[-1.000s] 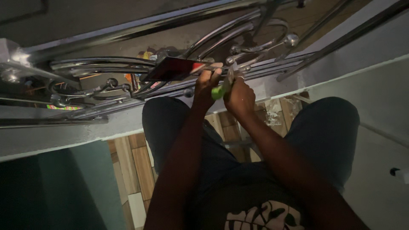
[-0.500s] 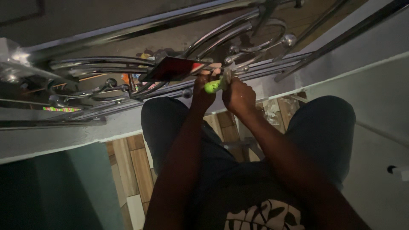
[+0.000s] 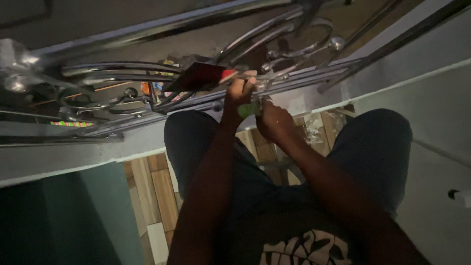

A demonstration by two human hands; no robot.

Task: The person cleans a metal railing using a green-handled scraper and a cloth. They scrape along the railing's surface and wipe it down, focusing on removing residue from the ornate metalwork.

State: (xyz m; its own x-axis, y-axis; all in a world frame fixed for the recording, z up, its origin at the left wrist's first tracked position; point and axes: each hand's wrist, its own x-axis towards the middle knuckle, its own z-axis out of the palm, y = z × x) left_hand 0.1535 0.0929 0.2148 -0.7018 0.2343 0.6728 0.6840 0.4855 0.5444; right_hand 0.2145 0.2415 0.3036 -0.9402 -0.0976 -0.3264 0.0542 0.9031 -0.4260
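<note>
- Left hand (image 3: pixel 239 92) grips the railing (image 3: pixel 147 68), fingers wrapped around a bar.
- Right hand (image 3: pixel 274 120) just beside, fingers closed on the green tool (image 3: pixel 249 109), which points left toward it.

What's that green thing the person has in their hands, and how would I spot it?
Start at the shiny metal railing with curled scrollwork running across the top. Follow the two bare arms up to where the left hand and right hand meet against it. Between them pokes the green handle, the only bright green thing there, unlike the dark red flat piece beside it.
</note>
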